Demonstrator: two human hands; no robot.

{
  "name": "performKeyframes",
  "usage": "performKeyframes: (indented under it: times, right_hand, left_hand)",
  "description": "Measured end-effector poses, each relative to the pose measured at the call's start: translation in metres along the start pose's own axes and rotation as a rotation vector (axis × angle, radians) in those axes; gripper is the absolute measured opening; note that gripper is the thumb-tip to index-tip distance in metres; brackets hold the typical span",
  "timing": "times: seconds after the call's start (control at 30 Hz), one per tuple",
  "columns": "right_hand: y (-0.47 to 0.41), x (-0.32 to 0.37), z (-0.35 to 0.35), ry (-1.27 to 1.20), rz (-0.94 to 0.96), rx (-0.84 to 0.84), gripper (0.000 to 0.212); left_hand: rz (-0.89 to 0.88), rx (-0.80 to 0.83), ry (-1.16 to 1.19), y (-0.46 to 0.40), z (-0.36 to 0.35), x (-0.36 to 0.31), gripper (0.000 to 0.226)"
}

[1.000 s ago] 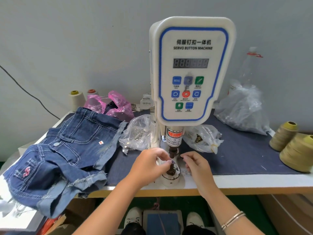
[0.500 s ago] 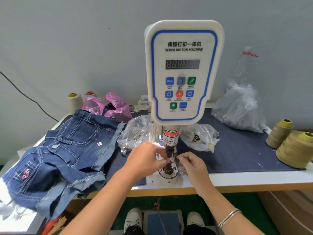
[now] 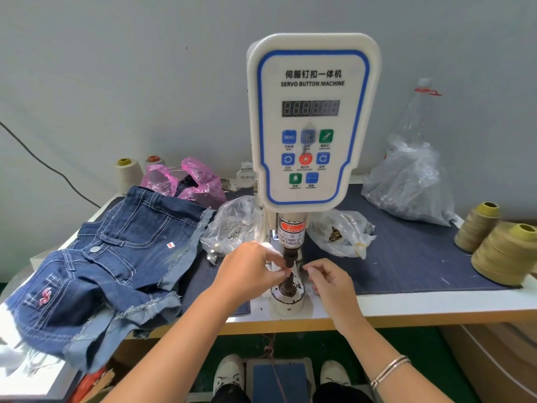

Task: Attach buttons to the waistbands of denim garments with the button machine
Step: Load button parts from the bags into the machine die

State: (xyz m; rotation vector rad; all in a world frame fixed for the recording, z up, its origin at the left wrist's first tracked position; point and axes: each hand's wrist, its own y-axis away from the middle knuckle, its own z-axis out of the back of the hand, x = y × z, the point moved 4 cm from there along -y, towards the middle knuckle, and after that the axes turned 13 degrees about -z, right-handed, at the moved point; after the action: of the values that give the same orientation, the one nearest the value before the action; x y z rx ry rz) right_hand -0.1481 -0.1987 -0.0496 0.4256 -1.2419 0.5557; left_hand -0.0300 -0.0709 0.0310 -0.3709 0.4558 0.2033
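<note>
Two hands work at the press point: the left hand (image 3: 250, 269) has its fingertips pinched at the punch (image 3: 289, 258) under the machine (image 3: 312, 117) head, seemingly seating a small button part, though the part itself is too small to make out. The right hand (image 3: 329, 276) sits just beside the die (image 3: 287, 295), fingers curled with thumb and forefinger close together; whether that grip holds a stud or nothing I cannot tell. No denim lies over the die yet. The shorts (image 3: 96, 257) are heaped at the left of the bench (image 3: 406, 303), one already showing a metal button, and bags of hardware (image 3: 232, 225) sit behind the hands. To do this step well, I judge the part should be pushed squarely into the punch until it stays put, the mating piece set flat in the die, and both hands drawn clear before a foot goes to the pedal (image 3: 280, 376) below. The warning label above the punch names the chief risk: fingers are directly in the stroke path now.
</note>
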Motion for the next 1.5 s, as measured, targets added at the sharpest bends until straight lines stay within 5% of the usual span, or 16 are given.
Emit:
performKeyframes:
  times: [0.3,0.43,0.63,0.77,0.87,1.03,1.17,1.5]
  right_hand:
    - [0.003,0.002,0.000,0.010,0.005,-0.017,0.028]
    - [0.007,0.005,0.001,-0.033,-0.013,-0.022,0.030]
    - [0.014,0.063,0.029,0.066,0.372,-0.160,0.027]
    - [-0.032,0.105,0.066,0.532,0.396,-0.361,0.017]
    - [-0.071,0.100,0.066,1.105,0.203,-0.283,0.030]
    - [-0.100,0.071,0.045,1.668,0.299,-0.100,0.038]
    - [-0.109,0.055,0.043,1.803,0.216,-0.083,0.037]
    - [-0.103,0.045,0.034,1.668,0.113,-0.225,0.024]
  left_hand:
    - [0.011,-0.024,0.136,0.003,-0.007,0.009,0.013]
    - [0.162,-0.244,0.330,0.006,-0.016,0.033,0.037]
    - [0.326,-0.357,0.298,0.019,-0.050,0.063,0.029]
    - [0.372,-0.384,0.252,0.017,-0.047,0.071,0.032]
    - [0.435,-0.420,0.229,0.016,-0.044,0.076,0.030]
    - [0.429,-0.424,0.203,0.016,-0.046,0.076,0.025]
    - [0.414,-0.432,0.209,0.018,-0.046,0.075,0.027]
    - [0.412,-0.429,0.211,0.018,-0.046,0.075,0.029]
